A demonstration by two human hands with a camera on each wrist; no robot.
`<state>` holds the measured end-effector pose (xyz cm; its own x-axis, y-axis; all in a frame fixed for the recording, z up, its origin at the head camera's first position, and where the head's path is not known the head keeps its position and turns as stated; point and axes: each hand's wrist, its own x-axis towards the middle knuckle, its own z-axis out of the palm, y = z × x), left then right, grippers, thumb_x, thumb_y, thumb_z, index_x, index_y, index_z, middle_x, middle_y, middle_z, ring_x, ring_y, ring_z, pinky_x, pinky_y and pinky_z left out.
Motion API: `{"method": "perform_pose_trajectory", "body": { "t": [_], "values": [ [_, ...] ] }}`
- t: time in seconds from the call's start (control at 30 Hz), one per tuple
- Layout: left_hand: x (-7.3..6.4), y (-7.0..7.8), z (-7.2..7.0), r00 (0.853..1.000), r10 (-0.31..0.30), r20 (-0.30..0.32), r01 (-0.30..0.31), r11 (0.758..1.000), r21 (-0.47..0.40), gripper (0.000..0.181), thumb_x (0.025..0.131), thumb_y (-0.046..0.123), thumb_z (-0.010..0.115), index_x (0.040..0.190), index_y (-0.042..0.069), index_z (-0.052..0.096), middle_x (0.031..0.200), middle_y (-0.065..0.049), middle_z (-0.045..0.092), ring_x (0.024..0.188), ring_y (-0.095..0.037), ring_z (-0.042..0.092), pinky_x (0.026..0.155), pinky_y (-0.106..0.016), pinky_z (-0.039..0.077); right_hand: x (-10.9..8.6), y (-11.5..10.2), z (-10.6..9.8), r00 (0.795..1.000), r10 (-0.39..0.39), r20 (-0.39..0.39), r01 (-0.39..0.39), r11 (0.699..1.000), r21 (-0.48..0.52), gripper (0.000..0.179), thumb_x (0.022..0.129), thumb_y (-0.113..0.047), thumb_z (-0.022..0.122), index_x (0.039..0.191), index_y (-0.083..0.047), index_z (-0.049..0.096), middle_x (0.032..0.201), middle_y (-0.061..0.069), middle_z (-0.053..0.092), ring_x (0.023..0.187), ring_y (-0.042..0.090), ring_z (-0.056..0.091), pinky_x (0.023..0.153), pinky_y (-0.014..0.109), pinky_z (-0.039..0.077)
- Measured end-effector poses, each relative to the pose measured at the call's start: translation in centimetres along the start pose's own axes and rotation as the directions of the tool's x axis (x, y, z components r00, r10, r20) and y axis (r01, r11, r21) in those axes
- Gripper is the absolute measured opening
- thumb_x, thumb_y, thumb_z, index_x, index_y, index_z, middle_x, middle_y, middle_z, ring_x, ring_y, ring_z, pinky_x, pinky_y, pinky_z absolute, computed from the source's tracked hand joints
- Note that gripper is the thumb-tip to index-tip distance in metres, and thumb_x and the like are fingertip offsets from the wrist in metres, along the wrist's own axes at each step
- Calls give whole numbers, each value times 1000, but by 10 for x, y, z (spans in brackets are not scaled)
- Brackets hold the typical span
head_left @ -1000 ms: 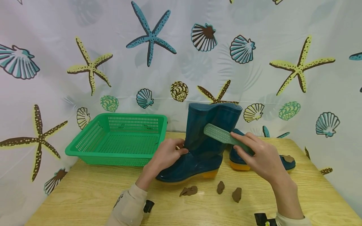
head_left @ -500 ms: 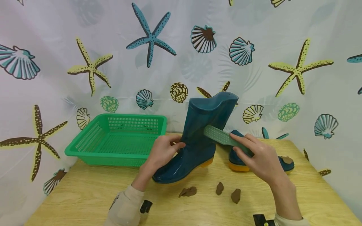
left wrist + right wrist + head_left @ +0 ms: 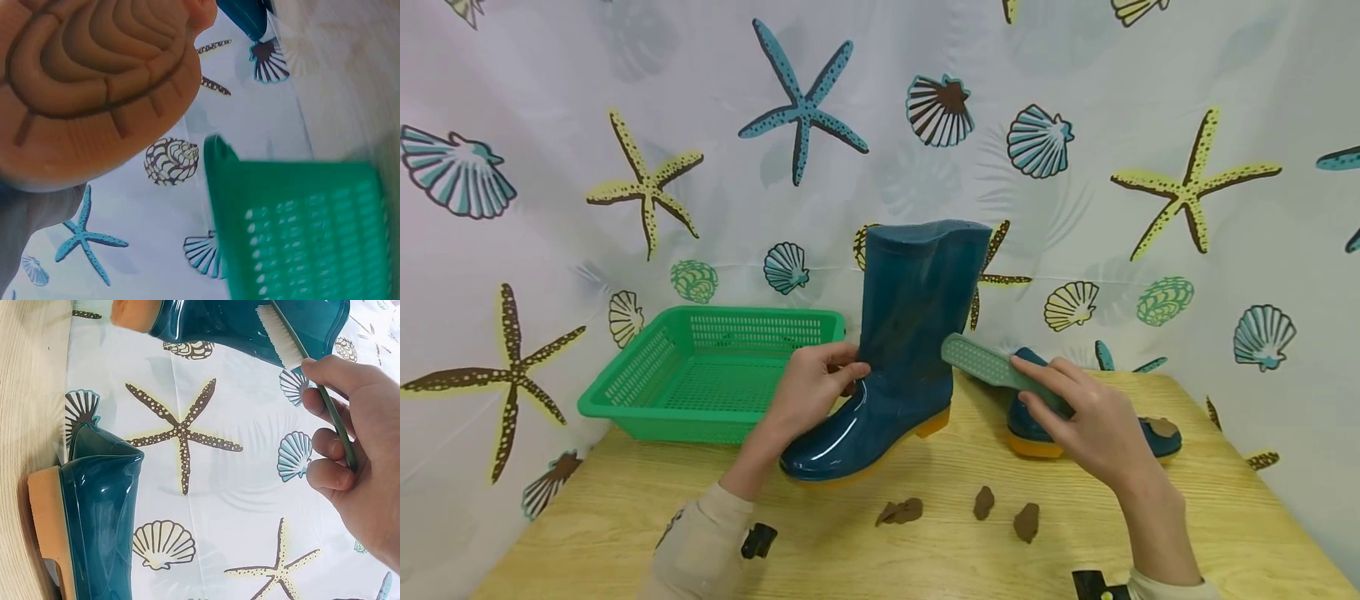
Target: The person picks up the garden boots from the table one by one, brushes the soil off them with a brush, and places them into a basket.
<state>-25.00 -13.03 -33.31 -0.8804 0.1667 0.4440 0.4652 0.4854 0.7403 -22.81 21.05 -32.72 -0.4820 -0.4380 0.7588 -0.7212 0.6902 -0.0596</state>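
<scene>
A dark blue-green rain boot (image 3: pixel 917 317) with a tan sole is held upright in the middle of the head view, toe to the left. My left hand (image 3: pixel 816 383) pinches its front at the ankle, thumb toward the camera. In the left wrist view the boot's ridged sole (image 3: pixel 100 81) fills the upper left. My right hand (image 3: pixel 1090 417) grips a pale green scrub brush (image 3: pixel 981 360) by its handle. The white bristles (image 3: pixel 281 337) face the boot shaft, and the brush head's tip is right at the shaft's rear edge.
A green plastic basket (image 3: pixel 692 427) stands at the back left. Several brown mud-like clumps, one a clump (image 3: pixel 1026 522) at the right, lie on the wooden table (image 3: pixel 850 558). A second boot (image 3: pixel 1028 425) lies behind my right hand, with a brown lump (image 3: pixel 1163 427) on its toe.
My left hand has moved left and slightly up with the boot, which turned a little on the way. The brush and right hand have stayed almost in place, now overlapping less of the shaft.
</scene>
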Motion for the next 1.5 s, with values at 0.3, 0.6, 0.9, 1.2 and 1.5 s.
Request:
{"method": "perform_pose_trajectory", "body": {
  "t": [0.3,0.6,0.9,1.2,1.5],
  "values": [
    [6,-3,-33,999,51,-14,-48,988,147,22,96,7,65,116,5,72,102,-12,77,70,-17,71,64,-31,55,-1,2,-1,1000,-14,-15,14,1000,12,51,76,-1,81,125,-13,70,80,-9,53,54,-6,28,46,11,26],
    [10,-14,-58,997,6,-74,10,976,216,19,97,9,63,114,5,72,103,-13,77,72,-21,73,62,-30,54,-2,3,0,1000,-22,-18,23,1000,22,50,76,-1,81,124,-13,71,80,-10,53,55,-6,29,47,11,27],
    [22,-39,-90,984,10,-178,50,943,330,28,101,22,60,121,5,69,111,-20,73,80,-29,70,68,-38,53,-4,7,0,1000,1,11,-1,1000,-4,48,78,-4,80,124,-12,70,80,-8,55,53,-5,29,46,15,30],
    [28,-80,-119,970,4,-245,105,897,429,29,105,17,50,121,-2,66,110,-28,70,54,-23,55,50,-32,32,-7,10,3,999,28,20,-28,1000,5,46,80,-4,79,124,-12,70,81,-7,57,53,-5,31,46,13,30],
    [27,-111,-128,960,-230,-158,276,864,421,37,108,16,38,124,-12,58,105,-34,64,70,-35,58,58,-38,38,-8,14,4,997,66,40,-67,998,5,45,81,-6,80,125,-13,70,82,-7,58,54,-4,33,46,18,33]
  ]
}}
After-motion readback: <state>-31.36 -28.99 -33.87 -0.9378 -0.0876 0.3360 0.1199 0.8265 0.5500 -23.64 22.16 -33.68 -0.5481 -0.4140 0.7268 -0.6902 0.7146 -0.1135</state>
